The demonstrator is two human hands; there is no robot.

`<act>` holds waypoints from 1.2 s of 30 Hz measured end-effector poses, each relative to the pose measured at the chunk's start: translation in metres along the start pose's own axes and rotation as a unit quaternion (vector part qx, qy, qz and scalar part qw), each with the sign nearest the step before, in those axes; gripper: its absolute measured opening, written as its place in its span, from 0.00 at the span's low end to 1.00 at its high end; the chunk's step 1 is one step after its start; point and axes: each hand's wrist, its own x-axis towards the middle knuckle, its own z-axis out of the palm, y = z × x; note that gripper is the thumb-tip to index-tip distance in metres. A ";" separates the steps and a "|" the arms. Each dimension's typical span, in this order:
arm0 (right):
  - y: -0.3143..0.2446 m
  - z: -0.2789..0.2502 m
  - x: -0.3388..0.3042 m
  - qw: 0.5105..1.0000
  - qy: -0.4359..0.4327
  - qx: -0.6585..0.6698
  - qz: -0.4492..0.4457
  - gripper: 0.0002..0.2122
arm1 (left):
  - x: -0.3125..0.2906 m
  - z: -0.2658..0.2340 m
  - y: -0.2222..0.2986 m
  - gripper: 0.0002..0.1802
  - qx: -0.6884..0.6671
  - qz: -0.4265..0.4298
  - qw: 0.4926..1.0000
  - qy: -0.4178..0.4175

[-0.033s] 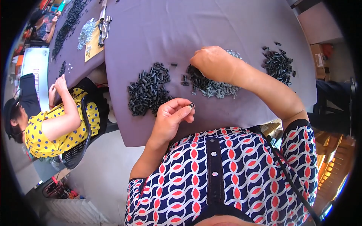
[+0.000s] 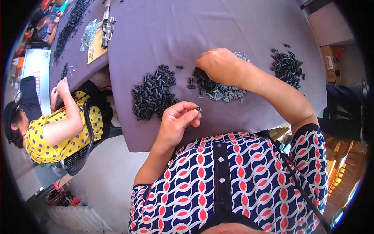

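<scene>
My left hand (image 2: pixel 177 121) is raised just past the table's near edge, thumb and forefinger pinched on a small black tube (image 2: pixel 198 109); its open end shows. Over the middle of the table my right hand (image 2: pixel 218 64) is bent down with the fingers curled under, on a pile of small black parts (image 2: pixel 203 81). Its fingertips are hidden, so what they hold cannot be made out. Clear, glassy-looking small pieces (image 2: pixel 230 93) lie heaped against that pile, partly under my right wrist. To the left, nearest my left hand, spreads a larger heap of black tubes (image 2: pixel 154 91).
A third heap of black pieces (image 2: pixel 287 68) lies at the table's right side. The purple-grey cloth (image 2: pixel 163 35) covers the table. On the left, a person in a yellow dotted top (image 2: pixel 58 134) sits at another table, beside a metal tool (image 2: pixel 108 29) on a yellow board (image 2: pixel 96 52).
</scene>
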 end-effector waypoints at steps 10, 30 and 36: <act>0.039 0.010 -0.010 0.975 0.165 0.142 0.041 0.05 | 0.001 -0.002 0.000 0.09 -0.009 0.008 1.000 0.002; 0.004 0.009 0.000 0.997 0.072 0.014 -0.025 0.06 | 0.009 -0.002 0.010 0.10 -0.020 0.048 0.999 -0.002; 0.004 -0.013 0.009 0.993 0.044 0.106 0.005 0.07 | 0.002 -0.011 0.010 0.10 -0.031 0.051 0.998 0.021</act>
